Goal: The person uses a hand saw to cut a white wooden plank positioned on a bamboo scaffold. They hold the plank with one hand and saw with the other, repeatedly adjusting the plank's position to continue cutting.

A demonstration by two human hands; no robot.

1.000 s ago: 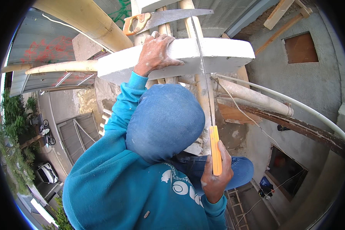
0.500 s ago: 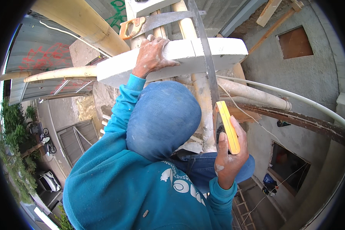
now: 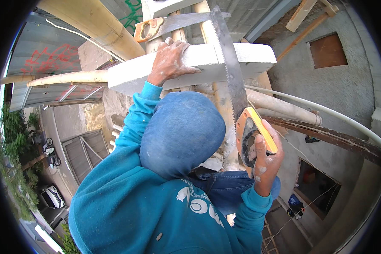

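My left hand [image 3: 169,63] grips the top edge of a long white block [image 3: 256,57], thumb along its near face. My right hand [image 3: 264,161] is closed on the yellow-and-black handle of a handsaw [image 3: 232,72], whose toothed blade is turned to show its flat side and crosses the block beside a thin cut line. A second handsaw [image 3: 149,28] with a wooden handle lies just beyond the block on light bamboo poles. My knee [image 3: 182,127] in blue denim is bent up below the block.
A thick bamboo pole [image 3: 93,25] rises at upper left beside corrugated sheeting [image 3: 44,55]. A white pipe [image 3: 338,110] and rusty beam [image 3: 351,142] run on the right. Far below are a ladder [image 3: 270,237], a dark opening [image 3: 315,186] and a parked two-wheeler [image 3: 53,154].
My right hand has risen and moved right, twisting the saw from edge-on to flat-side view, its blade now angled beside the cut line. My left hand stays on the block.
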